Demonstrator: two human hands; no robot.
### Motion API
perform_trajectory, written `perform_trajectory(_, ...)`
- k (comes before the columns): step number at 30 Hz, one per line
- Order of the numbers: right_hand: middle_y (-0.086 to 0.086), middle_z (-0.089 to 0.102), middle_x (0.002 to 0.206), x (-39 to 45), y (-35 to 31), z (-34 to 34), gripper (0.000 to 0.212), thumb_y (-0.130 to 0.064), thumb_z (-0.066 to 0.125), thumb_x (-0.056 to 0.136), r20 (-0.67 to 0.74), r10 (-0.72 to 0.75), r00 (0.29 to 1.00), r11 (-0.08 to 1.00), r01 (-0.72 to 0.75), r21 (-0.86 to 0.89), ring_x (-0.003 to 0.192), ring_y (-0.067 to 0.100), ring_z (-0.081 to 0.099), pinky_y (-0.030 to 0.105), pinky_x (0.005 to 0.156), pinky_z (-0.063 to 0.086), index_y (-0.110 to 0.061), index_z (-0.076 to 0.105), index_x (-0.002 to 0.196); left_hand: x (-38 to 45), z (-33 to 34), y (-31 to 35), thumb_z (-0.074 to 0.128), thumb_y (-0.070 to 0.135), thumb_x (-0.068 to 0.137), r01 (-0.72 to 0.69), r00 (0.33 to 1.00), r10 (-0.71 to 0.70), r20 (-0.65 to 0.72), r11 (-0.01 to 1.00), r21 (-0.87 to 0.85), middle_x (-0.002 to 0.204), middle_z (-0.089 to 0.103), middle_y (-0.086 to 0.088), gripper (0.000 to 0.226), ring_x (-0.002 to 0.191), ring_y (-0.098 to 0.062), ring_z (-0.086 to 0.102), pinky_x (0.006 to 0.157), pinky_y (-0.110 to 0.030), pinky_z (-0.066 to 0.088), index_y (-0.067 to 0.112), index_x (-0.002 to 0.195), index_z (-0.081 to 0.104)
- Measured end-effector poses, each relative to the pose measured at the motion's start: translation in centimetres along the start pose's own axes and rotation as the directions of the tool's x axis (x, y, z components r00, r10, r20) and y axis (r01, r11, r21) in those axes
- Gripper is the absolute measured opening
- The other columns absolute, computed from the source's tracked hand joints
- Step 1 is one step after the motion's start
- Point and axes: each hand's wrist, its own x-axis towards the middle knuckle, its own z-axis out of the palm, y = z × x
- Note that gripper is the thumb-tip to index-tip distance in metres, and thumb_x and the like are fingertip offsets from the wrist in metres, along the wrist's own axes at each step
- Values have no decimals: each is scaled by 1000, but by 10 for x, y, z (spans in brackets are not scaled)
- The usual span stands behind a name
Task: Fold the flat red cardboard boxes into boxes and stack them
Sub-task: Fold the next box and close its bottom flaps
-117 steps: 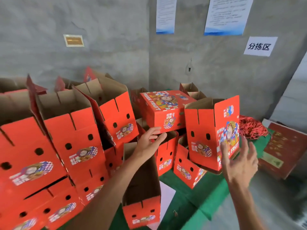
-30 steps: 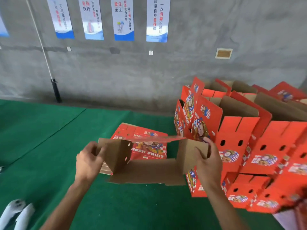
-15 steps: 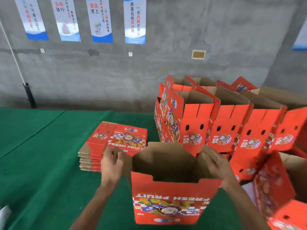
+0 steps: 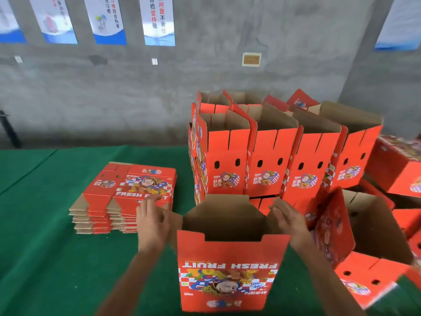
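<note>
a half-opened red box [image 4: 230,267] stands between both hands – left hand [image 4: 153,224] and right hand [image 4: 288,221], fingers flat on its side flaps – mid-fold; next, likely pressing those flaps inward.

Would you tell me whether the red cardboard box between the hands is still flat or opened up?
Opened up: the red cardboard box shows its hollow brown inside.

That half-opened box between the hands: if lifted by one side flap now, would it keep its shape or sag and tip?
The half-opened box looks like thin corrugated card and empty, so probably light. Its top flaps are loose and unlocked, so it would likely skew rather than stay square. Standing tall on the green mat, it could tip easily; the left hand and right hand flank it.
</note>
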Motion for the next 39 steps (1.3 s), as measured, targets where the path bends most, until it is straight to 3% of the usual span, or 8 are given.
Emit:
perform_trajectory(5, 11, 69, 96, 9, 4, 8, 16, -14, 55, 103, -46, 23, 999, 995, -27, -96, 91, 36, 65, 37, 75, 45, -8, 68, 111, -8, -13, -11, 52, -10, 69, -513, 808, 532, 254, 847, -142, 106, 76, 10, 36, 104, -10, 70, 88, -42, 54, 15, 82, 75)
perform_trajectory(11, 23, 71, 106, 21, -2, 17, 22, -6, 54, 103, -68, 45, 997, 992, -53, -118, 96, 42, 65, 37, 75, 40, 4, 66, 118, -22, -38, -13, 29, 42, 107, -358, 781, 408, 473, 913, -197, 130, 65, 23, 47, 128, -4, 56, 110, -37, 38, 31, 118, 74)
perform_trajectory(17, 20, 69, 120, 30, 3, 19, 28, -11, 48, 105, -35, 129, 991, 984, -132, -116, 110, 39, 63, 34, 83, 41, 1, 63, 126, -31, -44, -7, 9, 77, 97, -197, 719, 275, 639, 961, -192, 145, 57, 22, 81, 148, 0, 35, 128, -49, -3, 33, 137, 65)
perform_trajectory(21, 17, 70, 104, 23, -3, 21, 18, -8, 50, 104, -33, 87, 996, 996, -87, -4, 89, 35, 62, 32, 69, 35, 0, 65, 109, -40, -46, -9, 24, 86, 91, -176, 756, 223, 615, 975, -137, 144, 48, 31, 64, 146, 18, 15, 119, -24, -24, 52, 132, 59)
perform_trajectory(28, -16, 74, 102, 12, 4, -1, 27, -9, 57, 104, 140, 3, 990, 959, -42, 281, 93, -15, 62, 29, 94, 51, -34, 66, 104, -37, -11, 19, 39, 85, 87, -120, 821, -62, 568, 953, 277, 141, 51, 29, 84, 144, -4, 34, 122, -58, -14, 45, 158, 16)
perform_trajectory(32, 13, 68, 119, 6, 14, -4, 33, -33, 61, 103, 200, -2, 980, 960, -54, 274, 119, 14, 61, 37, 104, 48, -6, 64, 122, -40, 4, 31, 12, 70, 91, -335, 798, -38, 602, 801, 495, 156, 33, 16, 67, 150, -14, 23, 114, -75, -2, 56, 156, 16)
perform_trajectory(35, -28, 62, 132, -7, 11, -5, 55, -66, 59, 94, 310, -61, 949, 953, -36, 300, 126, -12, 50, 13, 99, 45, -38, 56, 142, -38, 14, 39, 13, 70, 86, -334, 825, -70, 561, 740, 584, 158, 29, 7, 71, 148, -19, 24, 111, -76, 2, 54, 155, 22)
perform_trajectory(39, -31, 49, 148, -23, 12, 10, 51, -69, 44, 100, 358, -96, 929, 947, -26, 321, 141, -8, 40, 21, 115, 31, -49, 50, 146, -39, 25, 47, 28, 73, 81, -301, 859, -79, 505, 720, 625, 168, 17, 2, 72, 155, -27, 13, 110, -80, -8, 57, 152, 29)
